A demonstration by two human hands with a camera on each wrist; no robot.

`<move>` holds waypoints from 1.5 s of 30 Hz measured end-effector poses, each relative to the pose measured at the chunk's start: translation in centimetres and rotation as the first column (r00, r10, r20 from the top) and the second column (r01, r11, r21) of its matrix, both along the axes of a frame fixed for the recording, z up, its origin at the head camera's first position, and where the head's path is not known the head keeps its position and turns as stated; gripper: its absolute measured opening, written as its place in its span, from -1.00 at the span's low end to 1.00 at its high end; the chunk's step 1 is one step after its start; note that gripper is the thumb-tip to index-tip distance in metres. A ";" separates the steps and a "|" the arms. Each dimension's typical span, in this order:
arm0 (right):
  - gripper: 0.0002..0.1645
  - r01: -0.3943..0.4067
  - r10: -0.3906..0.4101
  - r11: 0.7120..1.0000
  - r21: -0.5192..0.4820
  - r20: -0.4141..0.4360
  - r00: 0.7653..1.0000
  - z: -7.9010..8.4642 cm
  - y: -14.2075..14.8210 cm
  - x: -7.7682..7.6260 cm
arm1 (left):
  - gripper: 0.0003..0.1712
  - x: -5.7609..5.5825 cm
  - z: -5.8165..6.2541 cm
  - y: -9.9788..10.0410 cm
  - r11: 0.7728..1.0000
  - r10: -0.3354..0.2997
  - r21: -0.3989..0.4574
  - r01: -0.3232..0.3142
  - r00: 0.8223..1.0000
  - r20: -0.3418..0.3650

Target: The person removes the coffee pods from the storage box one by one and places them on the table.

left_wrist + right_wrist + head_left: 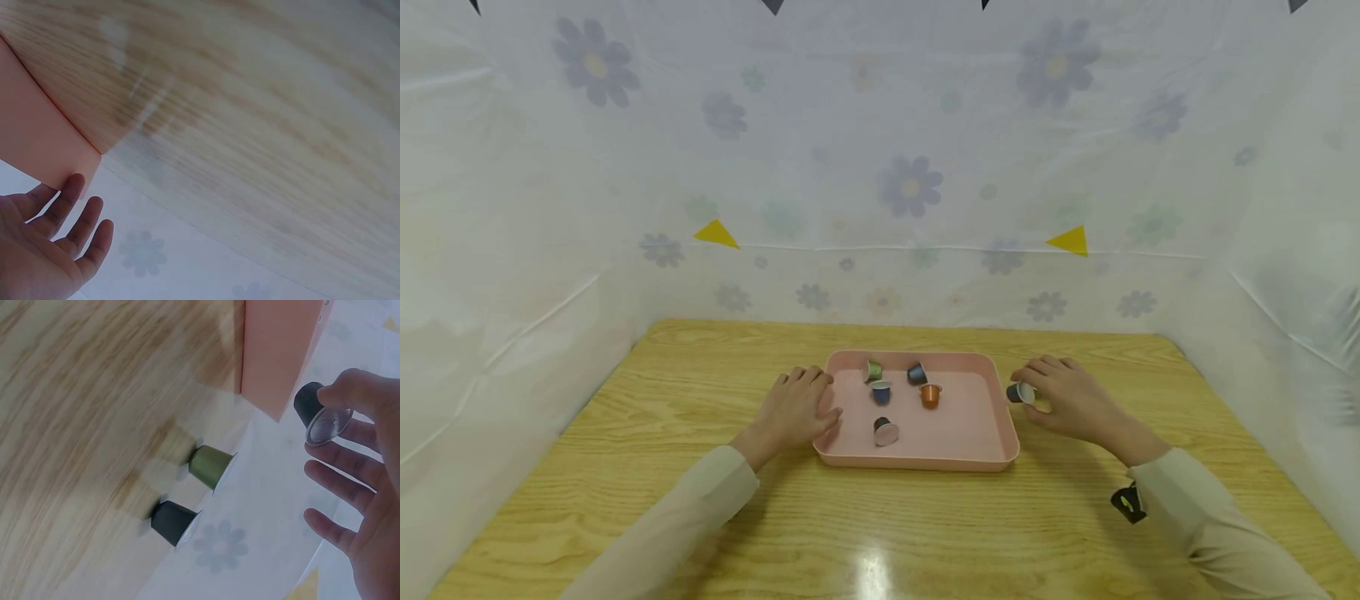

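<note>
My right hand (1063, 396) pinches a dark coffee capsule (307, 403) between thumb and fingers, just outside the right rim of a pink tray (955, 437). Its pale foil lid faces the palm. At the tray's left rim rests my left hand (793, 408), fingers loosely bent and spread, thumb reaching over the edge. Inside the tray lie a green capsule (872, 371), a blue capsule (881, 393), a dark blue-grey capsule (917, 373), an orange capsule (930, 396) and a black capsule (885, 431) tipped on its side.
In the right wrist view, an olive-green capsule (210, 467) and a black capsule (173, 522) stand on the wooden table (775, 533) outside the tray. A black tag (1128, 503) shows by the right sleeve. A flowered curtain (910, 275) hangs behind.
</note>
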State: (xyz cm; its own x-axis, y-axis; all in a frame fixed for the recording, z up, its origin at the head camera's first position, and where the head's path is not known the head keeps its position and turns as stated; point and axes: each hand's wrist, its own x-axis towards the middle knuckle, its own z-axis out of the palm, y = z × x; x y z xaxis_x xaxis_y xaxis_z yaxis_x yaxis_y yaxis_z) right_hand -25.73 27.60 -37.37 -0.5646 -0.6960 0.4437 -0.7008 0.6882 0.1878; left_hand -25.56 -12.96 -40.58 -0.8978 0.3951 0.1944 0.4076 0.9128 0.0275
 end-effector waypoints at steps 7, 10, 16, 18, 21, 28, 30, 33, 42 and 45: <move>-0.48 0.037 -0.038 0.999 0.004 0.031 0.999 -0.1 0.9 0.3 | -0.40 -0.1 -0.1 0.0 1.000 -0.003 0.000 0.003 1.000 -0.006; -0.49 0.058 -0.058 0.998 0.004 0.053 0.997 -0.2 1.1 0.5 | -0.40 -0.1 -0.1 0.0 1.000 -0.003 -0.001 0.003 1.000 -0.004; -0.50 0.100 -0.101 0.995 0.019 0.097 0.990 -0.5 1.6 0.7 | -0.40 -0.1 -0.2 0.0 1.000 -0.002 -0.006 0.002 1.000 0.002; -0.50 0.099 -0.101 0.995 0.021 0.099 0.990 -0.6 1.8 0.6 | -0.40 -0.1 -0.1 0.0 1.000 -0.001 -0.010 0.001 1.000 0.001; -0.50 0.092 -0.093 0.996 0.017 0.089 0.992 -0.8 2.0 0.6 | -0.39 -0.1 -0.1 0.0 1.000 0.000 -0.016 0.000 1.000 0.002; -0.47 0.076 -0.077 0.997 0.009 0.070 0.995 -1.2 2.5 0.5 | -0.39 -0.1 -0.1 0.0 1.000 0.003 -0.018 -0.003 1.000 0.004; -0.46 0.080 -0.080 0.997 0.011 0.077 0.994 -1.3 2.7 0.5 | -0.39 -0.1 -0.1 0.0 1.000 0.004 -0.019 -0.004 1.000 0.002; -0.46 0.095 -0.097 0.995 0.023 0.099 0.990 -1.4 2.8 0.4 | -0.40 -0.1 -0.1 0.0 1.000 0.004 -0.019 -0.004 1.000 -0.002; -0.52 0.139 -0.148 0.988 0.069 0.151 0.978 -1.9 3.0 0.2 | -0.41 -0.1 -0.1 0.0 1.000 0.004 -0.021 -0.004 1.000 -0.004; -0.55 0.153 -0.166 0.984 0.090 0.166 0.972 -1.9 3.0 0.2 | -0.41 -0.1 -0.1 0.0 1.000 0.001 -0.019 -0.001 1.000 -0.005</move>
